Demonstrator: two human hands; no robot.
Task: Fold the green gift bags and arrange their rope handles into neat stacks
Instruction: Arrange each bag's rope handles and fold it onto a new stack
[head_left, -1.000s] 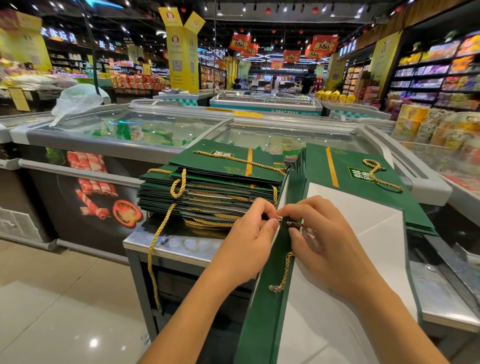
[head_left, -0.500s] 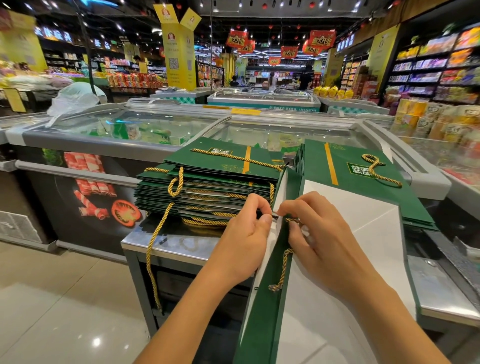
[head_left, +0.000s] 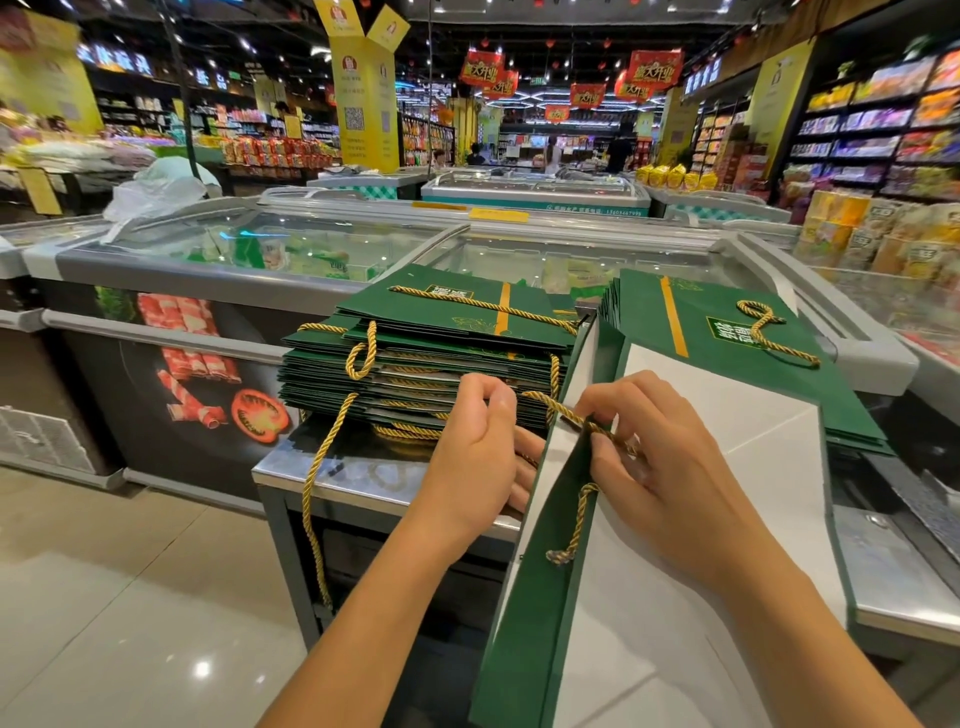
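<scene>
An open green gift bag with a white inside stands in front of me, its rim tilted toward me. My left hand pinches its gold rope handle at the rim. My right hand grips the same rope just inside the rim, and the rope's knotted end hangs down the green side. To the left lies a tall stack of folded green bags with gold ropes trailing off it. A second, flatter stack of green bags lies to the right.
The stacks rest on a steel table butted against glass-topped chest freezers. One long gold rope dangles over the table's left edge toward the tiled floor. Store shelves stand at the right and far back.
My left hand has pulled a stretch of gold rope out through the bag's rim, so it now runs taut between both hands. The view has shifted slightly.
</scene>
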